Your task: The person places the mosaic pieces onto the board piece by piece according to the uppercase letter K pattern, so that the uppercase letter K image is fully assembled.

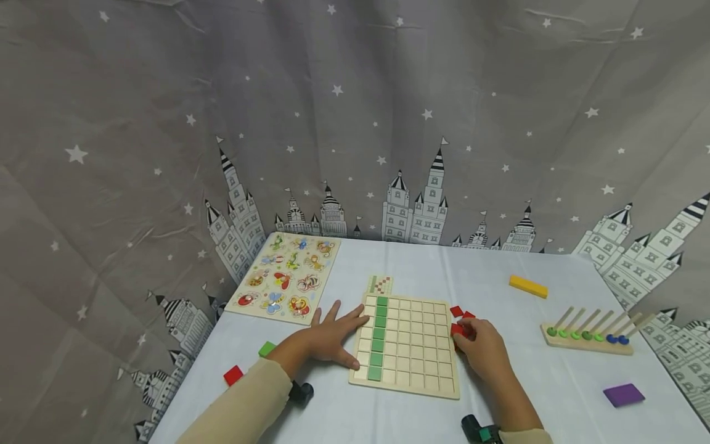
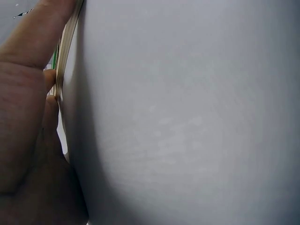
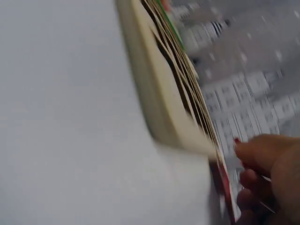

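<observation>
Your left hand (image 1: 327,338) lies flat with fingers spread against the left edge of the grid board (image 1: 407,345), which sits near the table's (image 1: 388,265) front edge. Your right hand (image 1: 484,345) curls around a red tile (image 1: 458,330) at the board's right edge, beside more red tiles (image 1: 457,311). A column of green tiles (image 1: 379,336) fills the board's left side.

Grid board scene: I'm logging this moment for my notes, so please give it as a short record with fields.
Board: wooden grid board, one column of green tiles
Left hand: left hand flat, fingers spread, touching the board's left edge
Right hand: right hand at the red tiles beside the board's right edge; grip on one unclear
Nearby: animal puzzle, yellow block, purple tile
</observation>
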Demonstrator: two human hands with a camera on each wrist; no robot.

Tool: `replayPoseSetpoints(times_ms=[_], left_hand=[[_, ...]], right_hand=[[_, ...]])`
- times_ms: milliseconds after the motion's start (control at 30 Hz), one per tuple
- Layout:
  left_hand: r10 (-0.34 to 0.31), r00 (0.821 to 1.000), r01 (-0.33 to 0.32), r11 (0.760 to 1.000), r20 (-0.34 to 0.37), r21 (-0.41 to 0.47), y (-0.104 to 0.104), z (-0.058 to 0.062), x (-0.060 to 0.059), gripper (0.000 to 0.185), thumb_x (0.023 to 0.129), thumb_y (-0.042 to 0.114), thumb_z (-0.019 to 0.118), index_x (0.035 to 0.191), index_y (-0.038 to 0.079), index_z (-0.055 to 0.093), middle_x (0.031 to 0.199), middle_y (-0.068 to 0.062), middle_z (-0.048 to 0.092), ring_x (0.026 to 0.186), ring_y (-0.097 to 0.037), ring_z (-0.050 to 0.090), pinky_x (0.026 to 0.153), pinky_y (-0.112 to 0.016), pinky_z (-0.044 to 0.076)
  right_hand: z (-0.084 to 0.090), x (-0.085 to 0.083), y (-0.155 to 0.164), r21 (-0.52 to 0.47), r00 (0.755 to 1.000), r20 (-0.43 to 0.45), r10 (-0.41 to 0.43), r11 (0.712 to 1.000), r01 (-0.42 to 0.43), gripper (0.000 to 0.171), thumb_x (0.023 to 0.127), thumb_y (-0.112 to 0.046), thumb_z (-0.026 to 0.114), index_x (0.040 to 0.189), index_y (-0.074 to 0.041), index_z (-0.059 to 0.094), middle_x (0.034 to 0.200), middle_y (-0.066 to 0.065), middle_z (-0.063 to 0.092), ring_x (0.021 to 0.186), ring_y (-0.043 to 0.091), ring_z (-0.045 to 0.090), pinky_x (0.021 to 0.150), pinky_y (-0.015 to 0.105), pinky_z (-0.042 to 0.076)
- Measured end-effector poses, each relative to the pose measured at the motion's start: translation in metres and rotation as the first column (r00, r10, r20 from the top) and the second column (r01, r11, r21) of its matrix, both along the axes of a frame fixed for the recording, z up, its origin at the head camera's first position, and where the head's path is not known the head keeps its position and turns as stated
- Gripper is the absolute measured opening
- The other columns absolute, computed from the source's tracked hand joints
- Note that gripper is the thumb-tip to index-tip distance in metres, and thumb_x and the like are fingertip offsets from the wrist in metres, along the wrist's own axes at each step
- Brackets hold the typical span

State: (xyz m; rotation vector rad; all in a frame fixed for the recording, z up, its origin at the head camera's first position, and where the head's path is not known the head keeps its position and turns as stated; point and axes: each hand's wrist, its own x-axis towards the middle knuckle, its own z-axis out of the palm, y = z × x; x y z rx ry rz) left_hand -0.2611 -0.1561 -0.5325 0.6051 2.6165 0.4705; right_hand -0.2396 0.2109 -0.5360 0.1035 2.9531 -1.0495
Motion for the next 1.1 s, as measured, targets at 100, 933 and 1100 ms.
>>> replayPoseSetpoints(times_ms=[100, 933, 1100], left_hand=[[-0.002, 1.000, 0.002, 1.000, -0.001, -0.005, 0.000, 0.001, 0.000, 0.115, 0.070, 0.076, 0.081, 0.165, 0.043, 0.025, 0.177, 0.016, 0.003, 0.162, -0.040, -0.014, 0.121, -0.075, -0.011], [0.001, 1.000, -0.001, 1.000, -0.011, -0.019, 0.000, 0.002, 0.000, 0.113, 0.071, 0.078, 0.079, 0.165, 0.044, 0.026, 0.177, 0.016, 0.004, 0.162, -0.041, -0.012, 0.121, -0.076, -0.008], [0.000, 1.000, 0.000, 1.000, -0.015, -0.016, 0.001, 0.000, 0.000, 0.113, 0.071, 0.077, 0.079, 0.165, 0.044, 0.026, 0.177, 0.016, 0.003, 0.162, -0.041, -0.012, 0.121, -0.076, -0.008]], right_hand=[[0.003, 0.004, -0.025, -0.027, 0.998, -0.043, 0.038, 0.999, -0.039, 0.038, 0.093, -0.023, 0.077, 0.127, -0.008, 0.072, 0.111, 0.009, 0.067, 0.097, 0.022, 0.060, 0.083, 0.039, 0.054], [0.004, 0.005, -0.121, -0.005, 0.990, 0.005, 0.138, 0.990, -0.138, 0.021, 0.092, -0.021, 0.079, 0.112, -0.016, 0.077, 0.095, -0.001, 0.063, 0.086, 0.018, 0.056, 0.077, 0.036, 0.050], [0.002, 0.005, -0.119, 0.021, 0.990, 0.000, 0.142, 0.990, -0.142, 0.022, 0.091, -0.023, 0.080, 0.112, -0.019, 0.078, 0.094, -0.002, 0.063, 0.085, 0.017, 0.056, 0.074, 0.035, 0.050]])
